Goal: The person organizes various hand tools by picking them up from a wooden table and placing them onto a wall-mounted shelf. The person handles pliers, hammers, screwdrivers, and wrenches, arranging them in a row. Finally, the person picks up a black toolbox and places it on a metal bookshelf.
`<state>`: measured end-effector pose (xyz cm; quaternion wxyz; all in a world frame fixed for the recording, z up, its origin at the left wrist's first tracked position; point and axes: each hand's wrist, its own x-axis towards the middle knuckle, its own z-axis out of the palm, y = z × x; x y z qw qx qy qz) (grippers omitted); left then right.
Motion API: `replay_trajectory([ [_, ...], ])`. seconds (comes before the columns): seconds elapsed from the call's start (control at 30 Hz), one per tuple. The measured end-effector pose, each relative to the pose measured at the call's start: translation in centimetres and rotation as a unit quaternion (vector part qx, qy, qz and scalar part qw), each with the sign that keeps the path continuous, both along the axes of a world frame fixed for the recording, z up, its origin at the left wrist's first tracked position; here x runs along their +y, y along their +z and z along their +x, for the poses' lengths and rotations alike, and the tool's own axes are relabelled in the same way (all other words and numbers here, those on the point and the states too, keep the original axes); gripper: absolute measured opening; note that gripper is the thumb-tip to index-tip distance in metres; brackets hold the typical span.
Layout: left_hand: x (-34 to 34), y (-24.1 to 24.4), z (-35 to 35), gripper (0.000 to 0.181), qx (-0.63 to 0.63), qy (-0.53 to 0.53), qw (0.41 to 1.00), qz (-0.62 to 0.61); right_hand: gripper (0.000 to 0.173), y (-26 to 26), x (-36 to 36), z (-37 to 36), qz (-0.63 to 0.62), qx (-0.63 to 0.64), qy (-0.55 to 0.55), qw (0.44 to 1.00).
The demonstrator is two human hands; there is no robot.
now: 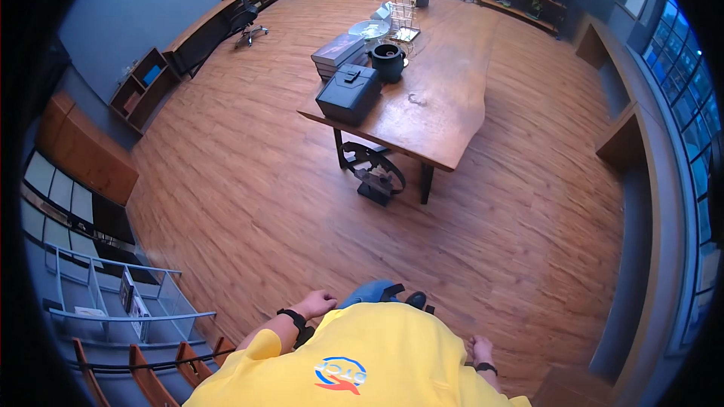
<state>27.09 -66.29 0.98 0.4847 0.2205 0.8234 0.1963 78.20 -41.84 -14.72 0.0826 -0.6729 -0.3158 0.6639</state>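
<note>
My left hand [319,303] hangs beside my hip with loosely curled fingers, a black band on its wrist. On the other side of the yellow shirt is my right hand [480,347], also curled, with a dark band at the wrist. Nothing shows in either hand, and neither touches any object. Ahead stands a wooden slab table [447,118] on dark legs. A black lidded box [349,96] lies near its front edge, beside a dark two-handled pot [388,63] and a stack of thick books [337,53]. Behind them are a clear glass dish [369,29] and a gold wire rack [404,14].
A ring-shaped sculpture [378,172] stands on the floor under the table's front edge. At left are a metal-framed shelf [130,265], a wooden cabinet [85,150] and a desk with an office chair [244,20]. A window ledge [650,141] runs along the right.
</note>
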Motion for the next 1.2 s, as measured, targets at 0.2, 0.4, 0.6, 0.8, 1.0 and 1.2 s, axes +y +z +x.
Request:
replay_trajectory([
  [0.2, -0.9, -0.8, 1.3, 0.032, -0.017, 0.047, 0.999, -0.020, 0.012, 2.0, 5.3, -2.4, 0.006, -0.064, -0.006, 0.998],
  [0.4, -4.4, -4.4, 1.7, 0.020, -0.103, 0.205, 0.969, -0.096, 0.012, 0.4, 7.2, -4.8, 0.020, -0.091, 0.207, 0.974],
  [0.6, 3.5, -3.2, 0.6, 0.023, -0.099, 0.160, 0.967, -0.170, 0.014, -3.8, 12.6, -5.9, 0.015, -0.134, 0.266, 0.954],
  [0.8, 15.0, -9.7, -6.4, 0.028, -0.098, 0.173, 0.980, -0.018, 0.015, -4.7, 22.2, -8.4, -0.007, -0.161, 0.175, 0.971],
  [1.0, 24.5, -4.1, -15.4, 0.024, -0.155, 0.312, 0.929, 0.122, 0.016, 1.1, 35.1, -21.7, 0.161, -0.100, 0.171, 0.967],
  [1.2, 21.4, -3.6, -17.9, 0.018, -0.115, 0.416, 0.898, 0.081, 0.048, 12.9, 40.6, -39.4, 0.380, -0.112, 0.315, 0.862],
])
